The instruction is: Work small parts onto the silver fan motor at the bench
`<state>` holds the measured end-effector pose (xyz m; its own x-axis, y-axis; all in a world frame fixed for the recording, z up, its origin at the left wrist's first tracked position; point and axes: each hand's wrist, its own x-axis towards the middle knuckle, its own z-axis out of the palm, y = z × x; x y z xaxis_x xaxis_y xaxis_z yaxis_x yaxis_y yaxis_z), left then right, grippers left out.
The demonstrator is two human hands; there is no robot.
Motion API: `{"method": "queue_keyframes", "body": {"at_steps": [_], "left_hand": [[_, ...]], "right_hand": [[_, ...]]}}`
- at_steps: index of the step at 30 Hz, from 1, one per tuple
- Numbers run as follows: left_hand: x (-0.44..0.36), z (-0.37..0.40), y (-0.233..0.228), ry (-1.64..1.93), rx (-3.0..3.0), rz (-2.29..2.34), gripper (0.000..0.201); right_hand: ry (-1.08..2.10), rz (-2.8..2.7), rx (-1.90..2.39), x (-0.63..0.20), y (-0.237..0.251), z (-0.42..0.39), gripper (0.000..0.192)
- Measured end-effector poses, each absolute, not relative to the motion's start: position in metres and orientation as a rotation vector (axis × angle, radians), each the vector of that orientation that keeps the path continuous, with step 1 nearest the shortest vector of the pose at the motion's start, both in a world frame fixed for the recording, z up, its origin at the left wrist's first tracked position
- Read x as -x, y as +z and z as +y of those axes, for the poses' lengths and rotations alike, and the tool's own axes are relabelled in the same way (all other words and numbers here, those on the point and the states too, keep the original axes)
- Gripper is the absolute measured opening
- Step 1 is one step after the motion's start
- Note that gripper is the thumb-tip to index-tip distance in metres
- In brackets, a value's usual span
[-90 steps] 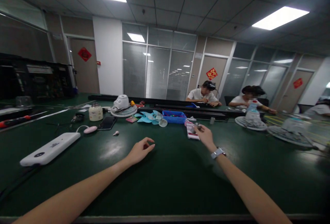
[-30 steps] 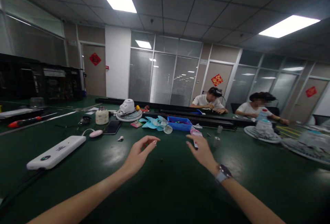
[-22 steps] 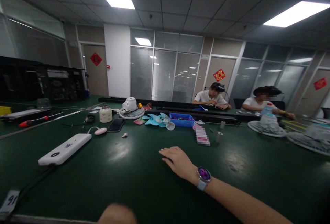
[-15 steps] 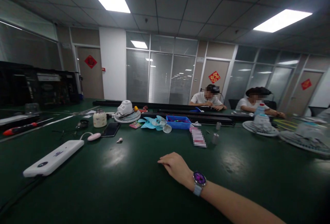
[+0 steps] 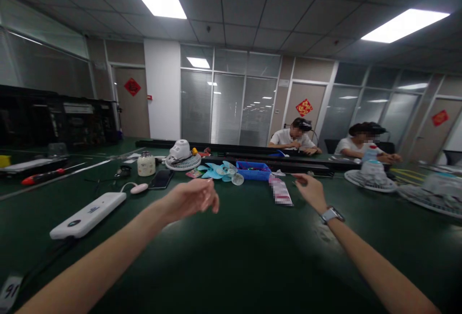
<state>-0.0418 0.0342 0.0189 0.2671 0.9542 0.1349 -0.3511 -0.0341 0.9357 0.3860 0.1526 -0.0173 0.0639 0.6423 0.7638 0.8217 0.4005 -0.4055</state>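
My left hand (image 5: 197, 196) has its fingers loosely bent and apart, with nothing visible in them. It hovers over the green table (image 5: 231, 261), in front of the light-blue fan blades (image 5: 218, 172). My right hand (image 5: 309, 189), with a watch (image 5: 332, 214) on the wrist, reaches forward beside the pink-and-white packet (image 5: 280, 190). Its fingers point left and look slightly apart; I see nothing held. The hand covers the spot where two small metal cylinders stood. A blue tray (image 5: 252, 175) with small parts lies between and beyond the hands.
Left of my hands are a white power strip (image 5: 88, 214), a pink oval thing (image 5: 139, 188), a phone (image 5: 161, 179), a cream bottle (image 5: 146, 163) and a red-black screwdriver (image 5: 45, 176). A white fan part (image 5: 182, 160) sits farther back; more fan parts (image 5: 371, 179) lie right. Two people sit opposite.
My left hand has come into view from the lower left, its arm covering the small earbud-like thing. My right hand has moved forward and right to the metal cylinders. The view has shifted slightly left.
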Motion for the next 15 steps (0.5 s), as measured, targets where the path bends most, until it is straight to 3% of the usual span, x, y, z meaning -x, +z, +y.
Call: {"method": "queue_keyframes", "body": {"at_steps": [8, 15], "left_hand": [[0.024, 0.096, -0.062, 1.113, -1.039, 0.718, 0.03], [0.021, 0.081, -0.063, 1.22, -1.37, 0.819, 0.037]], "right_hand": [[-0.258, -1.584, 1.413, -0.459, -0.055, 0.201, 0.032], [-0.265, -1.562, 1.461, -0.463, -0.06, 0.199, 0.033]]}}
